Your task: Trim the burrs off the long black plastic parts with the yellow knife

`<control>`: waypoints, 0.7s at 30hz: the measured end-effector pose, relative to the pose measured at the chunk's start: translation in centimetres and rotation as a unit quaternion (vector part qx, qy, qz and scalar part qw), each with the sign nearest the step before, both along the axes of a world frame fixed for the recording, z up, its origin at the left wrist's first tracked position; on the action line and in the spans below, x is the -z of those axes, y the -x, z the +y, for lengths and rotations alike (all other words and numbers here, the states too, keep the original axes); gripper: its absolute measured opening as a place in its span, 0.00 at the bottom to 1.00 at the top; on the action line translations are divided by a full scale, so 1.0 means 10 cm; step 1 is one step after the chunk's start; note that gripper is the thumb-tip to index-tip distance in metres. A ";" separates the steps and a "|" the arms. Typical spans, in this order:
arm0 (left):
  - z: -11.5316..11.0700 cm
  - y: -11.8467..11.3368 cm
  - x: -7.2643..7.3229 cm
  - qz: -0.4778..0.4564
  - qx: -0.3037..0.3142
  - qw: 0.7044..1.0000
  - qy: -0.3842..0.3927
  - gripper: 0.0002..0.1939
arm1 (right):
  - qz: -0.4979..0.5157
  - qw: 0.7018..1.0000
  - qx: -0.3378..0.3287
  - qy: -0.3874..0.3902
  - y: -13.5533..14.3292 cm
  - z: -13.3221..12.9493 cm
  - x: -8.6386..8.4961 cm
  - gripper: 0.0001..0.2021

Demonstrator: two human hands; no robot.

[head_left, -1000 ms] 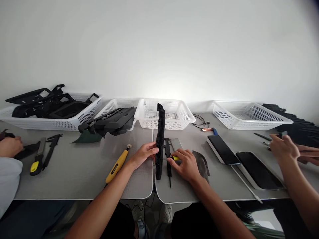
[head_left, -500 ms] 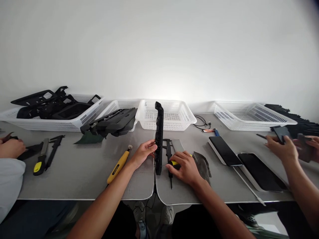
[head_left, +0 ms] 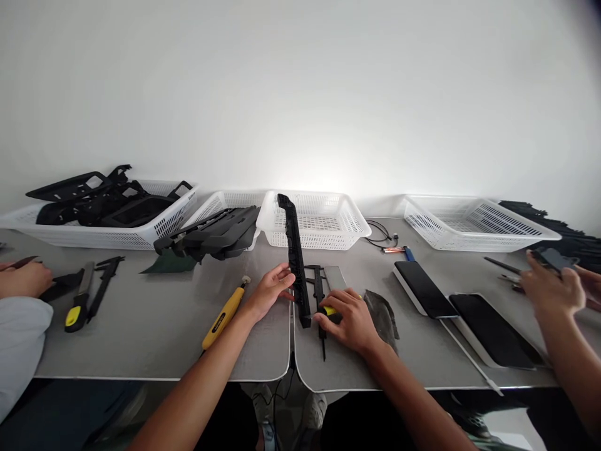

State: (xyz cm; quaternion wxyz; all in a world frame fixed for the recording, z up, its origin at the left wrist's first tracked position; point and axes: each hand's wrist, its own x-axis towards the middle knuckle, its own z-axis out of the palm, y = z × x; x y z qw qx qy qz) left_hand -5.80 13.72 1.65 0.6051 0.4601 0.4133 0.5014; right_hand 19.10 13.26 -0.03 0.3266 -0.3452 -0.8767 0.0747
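A long black plastic part [head_left: 295, 260] stands between my hands, its top leaning left. My left hand [head_left: 272, 289] pinches it at mid-height between thumb and fingers. My right hand [head_left: 346, 315] is closed round a yellow-and-black tool [head_left: 330, 311], near the part's lower end; most of the tool is hidden by the fingers. Beneath and beside my right hand lie a black caliper [head_left: 319, 291], a flat grey piece [head_left: 335, 277] and a dark grey cloth [head_left: 382, 313]. A yellow pen-like tool [head_left: 225, 317] lies left of my left hand.
White baskets [head_left: 345, 241] line the wall; dark parts [head_left: 220, 232] lie over one. Two black-topped devices [head_left: 425, 289] are at the right. Other people's hands [head_left: 551, 285] work at both sides. A gap divides the tables.
The black part's top has tilted left and its lower end has shifted slightly right, still in my left hand. My right hand has barely moved. The person's hands at the right have moved.
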 end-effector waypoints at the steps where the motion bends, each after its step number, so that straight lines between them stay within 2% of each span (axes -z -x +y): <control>1: 0.00 -0.01 0.01 0.004 0.011 1.000 -0.003 0.35 | 0.008 1.000 0.022 -0.004 -0.01 0.01 0.01 0.18; 4: -0.02 -0.04 0.02 0.030 0.050 0.998 -0.009 0.35 | 0.023 0.996 0.090 -0.010 -0.02 0.03 0.02 0.18; 6: -0.03 -0.05 0.01 0.044 0.070 0.997 -0.004 0.34 | 0.022 0.994 0.110 -0.008 -0.02 0.03 0.03 0.18; 15: -0.05 -0.06 -0.03 0.049 0.103 0.993 -0.009 0.32 | 0.010 0.994 0.107 -0.013 0.00 0.04 0.05 0.20; 21: -0.04 -0.05 -0.04 0.037 0.080 0.996 -0.013 0.31 | 0.012 0.995 0.097 -0.013 -0.01 0.03 0.05 0.17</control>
